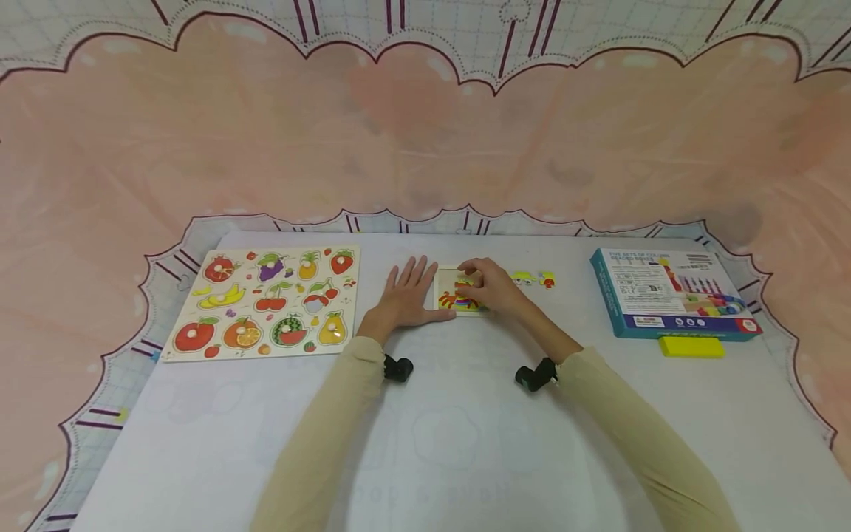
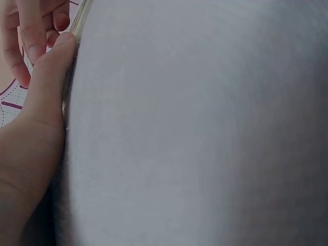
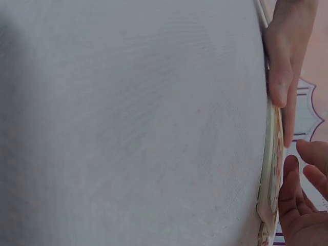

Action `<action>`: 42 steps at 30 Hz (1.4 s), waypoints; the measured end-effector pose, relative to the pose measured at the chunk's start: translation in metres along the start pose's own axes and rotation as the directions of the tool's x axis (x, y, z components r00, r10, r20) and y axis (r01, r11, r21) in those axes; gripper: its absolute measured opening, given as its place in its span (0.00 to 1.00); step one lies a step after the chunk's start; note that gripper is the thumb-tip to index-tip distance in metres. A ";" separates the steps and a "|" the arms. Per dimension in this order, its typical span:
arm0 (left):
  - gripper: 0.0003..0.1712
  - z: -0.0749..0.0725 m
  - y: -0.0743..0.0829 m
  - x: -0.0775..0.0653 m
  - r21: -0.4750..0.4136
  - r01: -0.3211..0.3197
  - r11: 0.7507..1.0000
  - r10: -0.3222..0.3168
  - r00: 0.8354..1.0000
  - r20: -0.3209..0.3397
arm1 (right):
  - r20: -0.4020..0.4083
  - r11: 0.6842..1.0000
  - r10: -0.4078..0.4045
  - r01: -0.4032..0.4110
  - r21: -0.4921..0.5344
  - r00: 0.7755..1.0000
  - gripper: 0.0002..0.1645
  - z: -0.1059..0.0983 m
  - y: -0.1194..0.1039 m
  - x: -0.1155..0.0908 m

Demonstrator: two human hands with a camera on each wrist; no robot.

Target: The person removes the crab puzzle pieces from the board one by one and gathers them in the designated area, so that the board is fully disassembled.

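Note:
A small wooden puzzle board (image 1: pixel 440 292) with a bright red, orange and yellow picture lies at the middle of the table in the head view. My left hand (image 1: pixel 408 295) rests flat just left of it, fingers spread and thumb against its lower edge. Over the board's upper right part is my right hand (image 1: pixel 495 287), its fingers bent down onto the picture; they hide part of it. Whether they pinch a piece there does not show. To the right lie two loose puzzle pieces, a green-yellow one (image 1: pixel 523 278) and a red-yellow one (image 1: pixel 547 280).
A large fruit peg puzzle (image 1: pixel 253 355) lies at the left of the white table (image 1: pixel 465 458). On the right stands a teal and white box (image 1: pixel 671 292), with a yellow block (image 1: pixel 691 347) at its front edge. A patterned cloth (image 1: pixel 432 148) spreads beyond the table.

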State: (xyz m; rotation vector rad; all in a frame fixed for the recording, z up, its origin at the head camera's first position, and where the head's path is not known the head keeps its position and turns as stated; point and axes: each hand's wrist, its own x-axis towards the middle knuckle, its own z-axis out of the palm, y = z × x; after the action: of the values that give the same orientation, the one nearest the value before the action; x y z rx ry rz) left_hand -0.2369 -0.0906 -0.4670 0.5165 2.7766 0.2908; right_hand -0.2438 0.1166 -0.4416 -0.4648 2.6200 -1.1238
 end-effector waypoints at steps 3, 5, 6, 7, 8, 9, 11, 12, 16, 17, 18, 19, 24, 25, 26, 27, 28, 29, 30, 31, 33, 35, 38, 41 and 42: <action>0.61 0.000 0.001 -0.001 0.000 -0.006 1.000 0.006 1.000 -0.004 | -0.002 1.000 0.017 -0.017 0.011 1.000 0.27 0.000 0.001 0.001; 0.61 0.000 0.001 -0.001 0.010 -0.006 1.000 0.006 1.000 -0.003 | -0.003 1.000 0.025 -0.025 0.016 1.000 0.27 0.000 0.003 0.001; 0.61 -0.001 0.001 -0.001 0.013 -0.006 1.000 0.006 1.000 -0.003 | -0.002 0.999 0.027 -0.027 0.020 1.000 0.27 0.000 0.004 0.001; 0.62 -0.001 0.001 -0.001 0.013 -0.006 1.000 0.006 1.000 -0.002 | 0.000 0.999 0.029 -0.029 0.023 1.000 0.27 0.000 0.005 0.001; 0.62 -0.001 0.001 -0.001 0.015 -0.006 1.000 0.006 1.000 -0.003 | 0.003 0.999 0.030 -0.030 0.028 1.000 0.27 0.000 0.006 0.001; 0.62 -0.001 0.001 -0.001 0.014 -0.007 1.000 0.007 1.000 -0.002 | 0.009 0.999 0.033 -0.033 0.035 0.999 0.28 0.001 0.007 0.001; 0.62 -0.001 0.001 -0.001 0.011 -0.008 1.000 0.008 1.000 -0.004 | 0.023 0.998 0.039 -0.040 0.051 0.999 0.28 0.000 0.009 0.002; 0.62 -0.001 0.001 -0.001 0.009 -0.008 1.000 0.008 1.000 -0.005 | 0.031 0.997 0.039 -0.041 0.061 0.999 0.29 0.000 0.010 0.002; 0.62 -0.001 0.001 -0.002 0.008 -0.006 1.000 0.006 1.000 -0.006 | 0.067 0.995 0.032 -0.038 0.093 0.997 0.31 -0.001 0.013 0.003; 0.62 -0.001 0.001 -0.002 0.007 -0.006 1.000 0.006 1.000 -0.007 | 0.072 0.995 0.029 -0.036 0.098 0.997 0.32 -0.001 0.014 0.003; 0.62 -0.001 0.001 -0.002 0.006 -0.007 1.000 0.007 1.000 -0.007 | 0.078 0.995 0.024 -0.031 0.094 0.997 0.32 -0.001 0.014 0.004; 0.62 -0.001 0.000 -0.002 0.004 -0.008 1.000 0.008 1.000 -0.007 | 0.082 0.995 0.021 -0.028 0.092 0.996 0.33 -0.001 0.015 0.004; 0.62 -0.001 0.000 0.000 0.005 0.001 1.000 -0.001 1.000 0.006 | 0.090 0.998 0.008 -0.013 0.054 0.996 0.34 -0.001 0.014 0.003; 0.62 -0.001 0.000 0.000 0.005 0.001 1.000 -0.001 1.000 0.006 | 0.088 0.999 0.008 -0.012 0.047 0.996 0.34 -0.001 0.014 0.003; 0.62 -0.001 -0.001 0.000 0.005 0.000 1.000 0.000 1.000 0.005 | 0.088 0.999 0.009 -0.012 0.039 0.996 0.34 0.000 0.014 0.003; 0.62 0.000 -0.001 0.001 0.005 -0.001 1.000 0.001 1.000 0.004 | 0.088 0.999 0.012 -0.015 0.033 0.996 0.34 0.000 0.014 0.003; 0.62 0.000 -0.001 0.001 0.005 -0.002 1.000 0.002 1.000 0.003 | 0.087 0.999 0.013 -0.015 0.029 0.996 0.33 0.001 0.014 0.003; 0.62 0.000 -0.001 0.001 0.003 -0.005 1.000 0.005 1.000 0.001 | 0.086 1.000 0.015 -0.017 0.025 0.996 0.33 0.001 0.015 0.003; 0.62 0.000 -0.001 0.000 0.001 -0.007 1.000 0.007 1.000 -0.002 | 0.087 1.000 0.018 -0.020 0.022 0.996 0.32 0.001 0.015 0.003; 0.62 0.000 -0.001 0.000 0.000 -0.009 1.000 0.009 1.000 -0.003 | 0.089 1.000 0.019 -0.021 0.021 0.996 0.32 0.002 0.015 0.004; 0.62 0.000 -0.001 0.000 0.001 -0.007 1.000 0.007 1.000 -0.002 | 0.090 0.999 0.023 -0.025 0.028 0.996 0.31 0.002 0.015 0.004; 0.62 0.000 -0.001 0.000 -0.001 -0.008 1.000 0.008 1.000 -0.004 | 0.088 0.999 0.026 -0.029 0.036 0.996 0.30 0.002 0.014 0.004; 0.62 0.000 -0.001 0.000 0.002 -0.007 1.000 0.007 1.000 -0.001 | 0.079 0.999 0.018 -0.021 0.047 0.997 0.29 0.003 0.013 0.004; 0.62 0.000 -0.001 -0.001 0.002 -0.006 1.000 0.006 1.000 0.000 | 0.068 0.999 0.002 -0.005 0.048 0.998 0.29 0.004 0.012 0.003; 0.62 0.000 -0.001 -0.001 0.002 -0.005 1.000 0.005 1.000 0.000 | 0.065 0.999 -0.003 0.000 0.047 0.998 0.29 0.004 0.011 0.003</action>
State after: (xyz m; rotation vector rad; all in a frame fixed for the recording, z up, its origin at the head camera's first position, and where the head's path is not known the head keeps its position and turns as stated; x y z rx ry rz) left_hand -0.2366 -0.0918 -0.4671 0.5236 2.7766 0.2888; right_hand -0.2470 0.1201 -0.4527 -0.4848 2.5326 -1.1486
